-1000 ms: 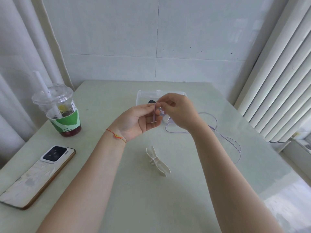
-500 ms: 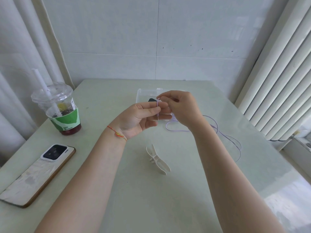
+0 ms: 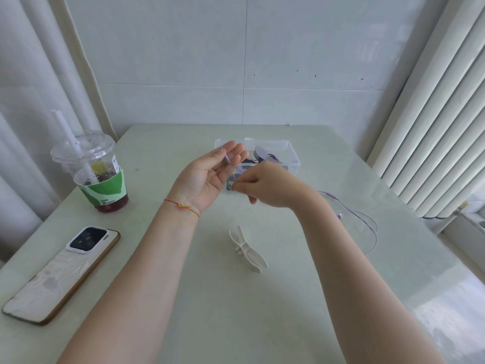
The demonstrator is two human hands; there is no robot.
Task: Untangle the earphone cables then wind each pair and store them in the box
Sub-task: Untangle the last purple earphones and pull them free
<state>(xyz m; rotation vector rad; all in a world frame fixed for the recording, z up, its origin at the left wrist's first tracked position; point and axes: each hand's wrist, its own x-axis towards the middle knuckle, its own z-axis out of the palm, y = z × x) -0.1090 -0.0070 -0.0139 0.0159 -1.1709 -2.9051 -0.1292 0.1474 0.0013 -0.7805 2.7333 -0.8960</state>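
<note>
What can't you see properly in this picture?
Head view:
- Contents of the clear plastic box: partly behind the left hand and right hand.
- Thin purple earphone cable: its path runs behind the right hand and arm.
- Print on the green-sleeved plastic cup: too small.

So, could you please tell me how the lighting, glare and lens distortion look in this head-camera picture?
Head view: soft, even daylight with faint shadows; bright glare washes out the table at the lower right; the wide-angle lens bows the curtain folds and stretches both forearms; the right hand is slightly soft, and the purple cable is thin but readable.
</note>
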